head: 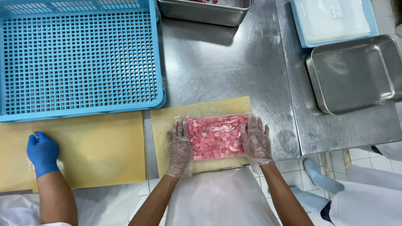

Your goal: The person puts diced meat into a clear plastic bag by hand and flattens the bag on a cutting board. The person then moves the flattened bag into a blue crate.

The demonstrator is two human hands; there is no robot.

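Head view. Shows a clear bag of pink cubes (pixel 215 136) lying flat on a yellow cutting board (pixel 201 108), at the near edge of the steel counter (pixel 226 62). Shows the left hand (pixel 179 147) and the right hand (pixel 256 141), both in thin clear gloves, spread flat with fingers open, laid against the two short ends of the bag and pinching nothing.

Looks like the step of evening out and squaring the filled bag. Calls next, probably, for an equal, gentle push from both sides, and for support under both ends before any lift, because of the soft film.

Further left, shows a second yellow board (pixel 100 142) with another person's blue-gloved hand (pixel 42 152) resting on it, loosely curled. Behind the boards, a blue perforated crate (pixel 79 58), very near the back edge of the cutting board. At the far edge, a steel container (pixel 205 12); to the right, a steel pan (pixel 356 75) and a blue tray (pixel 299 25) with white sheets. No obstacle between hands and bag.
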